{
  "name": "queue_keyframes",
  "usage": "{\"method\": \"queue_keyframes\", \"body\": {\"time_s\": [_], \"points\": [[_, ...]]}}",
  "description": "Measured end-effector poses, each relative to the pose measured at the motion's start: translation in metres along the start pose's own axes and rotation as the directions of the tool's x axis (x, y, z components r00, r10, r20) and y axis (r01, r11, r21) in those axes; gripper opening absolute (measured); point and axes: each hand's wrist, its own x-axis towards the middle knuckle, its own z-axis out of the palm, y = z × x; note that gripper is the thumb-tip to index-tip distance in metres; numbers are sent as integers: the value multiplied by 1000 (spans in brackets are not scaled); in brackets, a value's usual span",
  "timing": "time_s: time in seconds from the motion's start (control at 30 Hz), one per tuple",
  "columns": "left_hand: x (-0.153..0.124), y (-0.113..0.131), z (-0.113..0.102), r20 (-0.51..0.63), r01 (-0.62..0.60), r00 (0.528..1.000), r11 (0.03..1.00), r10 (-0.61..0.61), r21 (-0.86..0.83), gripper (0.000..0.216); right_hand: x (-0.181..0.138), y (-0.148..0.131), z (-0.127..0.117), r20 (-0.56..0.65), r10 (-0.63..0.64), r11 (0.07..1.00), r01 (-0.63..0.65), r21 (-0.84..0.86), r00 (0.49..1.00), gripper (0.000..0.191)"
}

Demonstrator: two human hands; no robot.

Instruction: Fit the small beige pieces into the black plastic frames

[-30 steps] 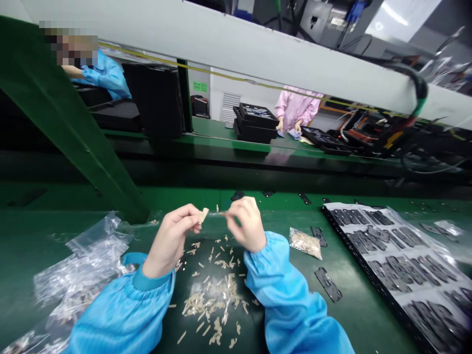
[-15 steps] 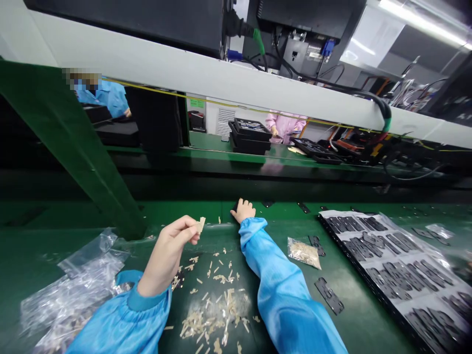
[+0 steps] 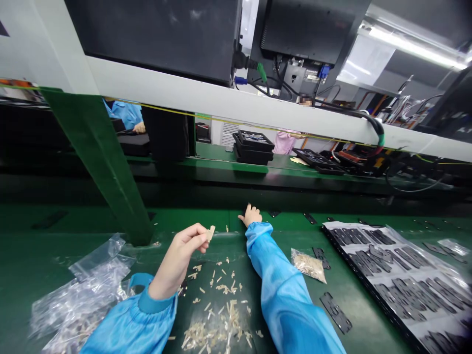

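My left hand (image 3: 190, 243) pinches a small beige flat piece (image 3: 210, 233) between thumb and fingertips, raised over the green bench. My right hand (image 3: 251, 215) reaches to the far side of the bench, thumb out to the left and fingers curled at the dark back edge. Something dark shows beside its thumb, but its shape is hidden. Below and between the arms lies a loose pile of similar beige pieces (image 3: 206, 334), with several more scattered above it. A clear bag of beige pieces (image 3: 309, 265) lies right of my right sleeve, by a flat black plate (image 3: 336, 312) with cut-outs.
A lined tray (image 3: 372, 273) with rows of black plates fills the right. Crumpled clear bags (image 3: 88, 290) lie at left, near a slanted green post (image 3: 106, 167). A white beam (image 3: 206, 96) crosses overhead. Beyond it are stacked black trays (image 3: 254, 147) and two co-workers.
The view has shifted, so the bench and both hands sit slightly lower and further right. My left hand still pinches the beige piece, and my right hand stays at the back edge.
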Motion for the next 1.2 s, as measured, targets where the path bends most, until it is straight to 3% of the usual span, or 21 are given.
{"method": "queue_keyframes", "body": {"time_s": [0.17, 0.33, 0.37, 0.43, 0.47, 0.53, 0.6, 0.73, 0.9, 1.03, 1.2], "points": [[2, -4, -1, 6, -7, 1000, 1000, 6, 26, 18, -7, -6, -30, 15, -44, 967, 38, 254, 999, 34], [7, -14, 9, 5, -95, 995, 979, 96, 178, 16, -69, -31, -61, -11, -225, 812, 193, 551, 974, 50], [6, -15, 11, 16, -114, 993, 971, 113, 209, 16, -87, -36, -65, -39, -260, 752, 228, 619, 965, 50], [4, -16, 14, 48, -143, 990, 951, 135, 274, 17, -118, -45, -72, -145, -342, 406, 285, 868, 928, 46], [2, -16, 15, 63, -156, 988, 939, 144, 308, 18, -130, -48, -75, -167, -359, 283, 278, 918, 918, 44], [-3, -14, 16, 81, -187, 982, 911, 169, 367, 20, -147, -51, -79, -188, -370, 148, 257, 955, 910, 40], [-7, -11, 14, 75, -226, 974, 885, 215, 407, 20, -153, -50, -82, -255, -320, 147, 314, 938, 912, 35], [-12, -4, 11, 39, -344, 926, 793, 376, 503, 19, -157, -45, -89, -458, -214, 279, 504, 817, 863, 6], [-17, 0, 13, 50, -447, 849, 667, 526, 596, 16, -168, -47, -98, -409, -320, 269, 496, 826, 854, 7], [-18, -1, 16, 54, -484, 802, 595, 595, 642, 14, -173, -51, -98, -361, -341, 280, 460, 842, 868, 10], [-19, -3, 19, 85, -518, 750, 502, 656, 693, 13, -175, -53, -96, -396, -339, 331, 502, 799, 853, 13]]}}
